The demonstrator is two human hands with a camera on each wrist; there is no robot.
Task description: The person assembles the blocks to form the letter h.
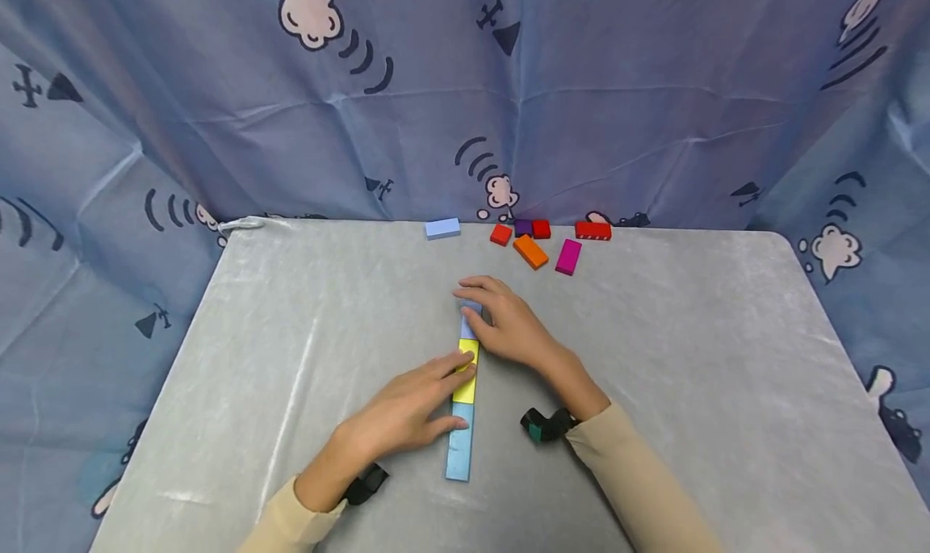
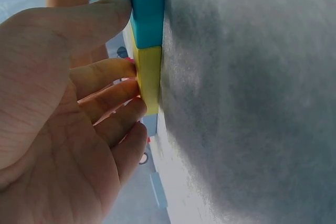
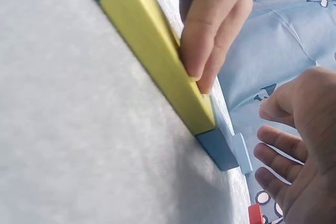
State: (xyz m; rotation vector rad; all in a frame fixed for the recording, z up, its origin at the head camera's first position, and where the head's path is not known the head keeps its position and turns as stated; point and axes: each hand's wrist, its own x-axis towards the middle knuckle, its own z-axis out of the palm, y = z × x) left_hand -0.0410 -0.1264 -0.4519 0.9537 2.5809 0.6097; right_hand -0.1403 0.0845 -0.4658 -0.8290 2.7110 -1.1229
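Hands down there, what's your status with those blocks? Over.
Left hand touching yellow block and light-blue block; right hand hovering over far blue block. Those blocks lined up end to end. Loose blocks beyond, apart from them.

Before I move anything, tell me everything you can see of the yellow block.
The yellow block is a long, plain rectangular bar with straight edges and smooth-looking faces, one even color; whether wood or plastic, I cannot tell. It lies flat on the gray cloth, pointing away from the person, in the middle of a row. Its near end meets the sky-blue block, its far end the pale blue-violet block. The left hand touches its top, hiding part of it.
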